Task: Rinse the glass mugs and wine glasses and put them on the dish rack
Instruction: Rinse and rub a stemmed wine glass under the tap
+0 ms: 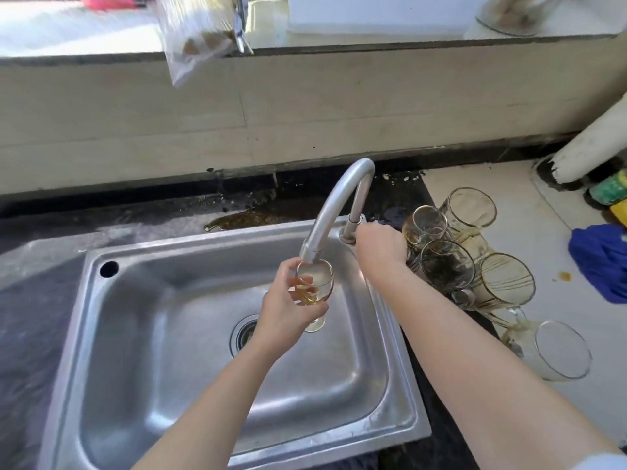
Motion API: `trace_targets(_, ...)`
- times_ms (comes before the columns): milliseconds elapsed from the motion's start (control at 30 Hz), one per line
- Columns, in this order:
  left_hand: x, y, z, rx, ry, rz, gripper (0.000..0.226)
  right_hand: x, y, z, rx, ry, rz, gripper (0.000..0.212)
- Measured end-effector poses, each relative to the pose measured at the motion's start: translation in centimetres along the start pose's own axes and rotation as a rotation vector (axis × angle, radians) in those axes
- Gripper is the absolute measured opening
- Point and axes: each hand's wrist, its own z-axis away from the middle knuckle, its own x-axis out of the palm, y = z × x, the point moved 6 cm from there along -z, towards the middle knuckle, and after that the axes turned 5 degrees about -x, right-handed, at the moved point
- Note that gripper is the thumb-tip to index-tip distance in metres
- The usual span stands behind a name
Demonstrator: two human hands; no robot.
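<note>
She stands over the stainless steel sink (169, 245), with a small clear stemmed wine glass (317, 283) held upright above the middle of the basin, its rim right up under the spout of the curved matte-grey faucet (342, 198) at the sink's back edge. Her left hand (288, 310) is wrapped round the bowl from the near side, thumb and fingers curled onto the glass, the stem and foot poking out below her palm. There's an amber film in the bottom of the bowl. I can't make out whether water is running.

Her right hand (380, 245) sits at the foot of the faucet, knuckles up, fingers curled over the far side. I can't tell whether they have a tap lever or only rest there.

Just right of the sink, a huddle of stained glass mugs and wine glasses (448, 269) waits on the counter, and one clear glass mug (556, 351) lies tipped on its side nearer to her. No dish rack is in sight.

That glass looks light, thin-walled and brittle, and it will be slick once wet. Holding the bowl seems safest, and I'd keep the rim from knocking the metal spout.
</note>
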Motion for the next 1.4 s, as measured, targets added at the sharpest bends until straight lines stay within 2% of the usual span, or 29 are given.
trace_targets(300,-0.8,-0.6,0.1,-0.049,0.032,0.023,0.070,0.6,-1.2,-0.4,-0.124,-0.012,0.111,0.033)
trace_targets(533,-0.9,-0.5,0.5,-0.063,0.041,0.061,0.068,0.6,-1.9,-0.2,-0.219,-0.019,0.216,0.048)
trace_targets(700,-1.0,-0.6,0.7,-0.085,0.034,0.127,0.071,0.4,-2.2,0.1,-0.236,-0.007,0.235,0.043)
trace_targets(767,-1.1,-0.8,0.7,-0.099,0.018,0.206,0.073,-0.6,-2.5,0.4,-0.256,0.097,0.223,0.033)
trace_targets(800,-1.1,-0.9,0.8,-0.109,0.013,0.242,0.072,-1.2,-2.7,0.5,-0.273,0.165,0.165,0.026)
trace_targets(867,-1.3,-1.0,0.9,-0.132,0.003,0.283,0.071,-1.9,-2.5,1.3,-0.257,0.228,-0.201,0.016)
trace_targets(933,-1.4,-1.3,1.0,-0.165,-0.014,0.320,0.072,-0.8,-2.2,2.1,-0.169,0.120,-0.684,0.024)
trace_targets(967,-1.3,-1.5,1.0,-0.192,-0.034,0.357,0.072,0.1,-2.4,2.6,-0.140,0.064,-0.842,0.025)
trace_targets(1100,-0.5,-1.9,1.0,-0.282,-0.167,0.541,0.061,3.0,-3.7,4.6,-0.121,-0.075,-1.197,0.024)
trace_targets(1200,0.0,-1.6,0.9,-0.331,-0.155,0.579,0.042,4.6,-4.7,4.9,-0.090,-0.099,-1.372,0.025)
trace_targets(1300,0.4,-1.2,0.5,-0.382,-0.113,0.648,0.054,5.5,-4.9,5.1,-0.029,-0.023,-1.350,0.026)
trace_targets(1400,0.3,-0.9,-0.3,-0.427,0.026,0.832,0.048,6.0,-4.1,6.3,0.069,0.014,-1.327,0.022)
